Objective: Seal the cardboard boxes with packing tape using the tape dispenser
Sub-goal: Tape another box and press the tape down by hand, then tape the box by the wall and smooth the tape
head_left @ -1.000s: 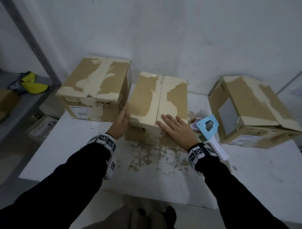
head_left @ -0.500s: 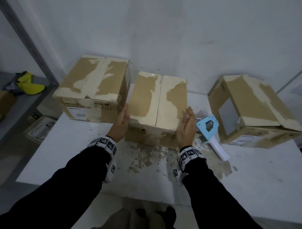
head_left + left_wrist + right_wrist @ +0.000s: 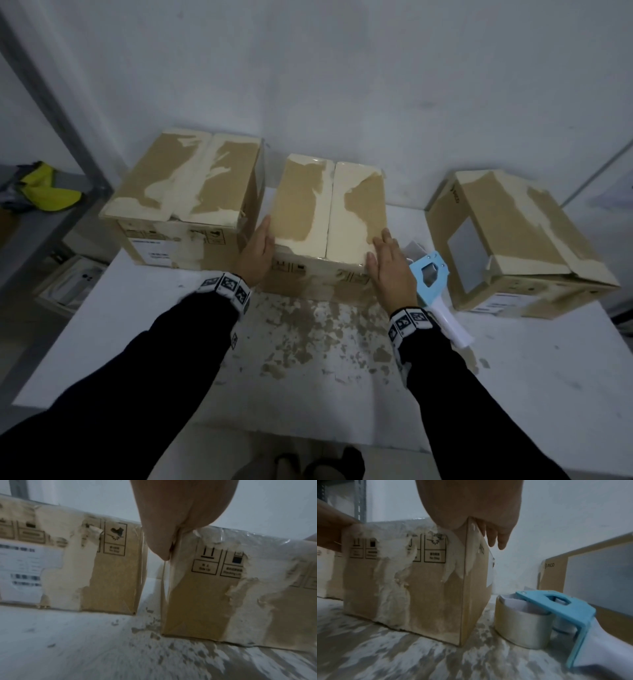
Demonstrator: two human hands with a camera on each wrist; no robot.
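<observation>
Middle box (image 3: 329, 209) taped already, flanked by flat, unclenched left hand (image 3: 257, 251) and right hand (image 3: 388, 270); right box (image 3: 513, 240) unsealed, tape dispenser (image 3: 433, 277) idle.

middle box (image 3: 423, 588): "PICO" on right side, "No Step" under boot sign on front | right box (image 3: 556, 577): "PICO" with logo on its side | left box (image 3: 111, 566): "No Step" under boot sign; white label print blurred, unreadable | middle box front, left wrist view: "Side Up", "Stacking Li…" cut off
</observation>
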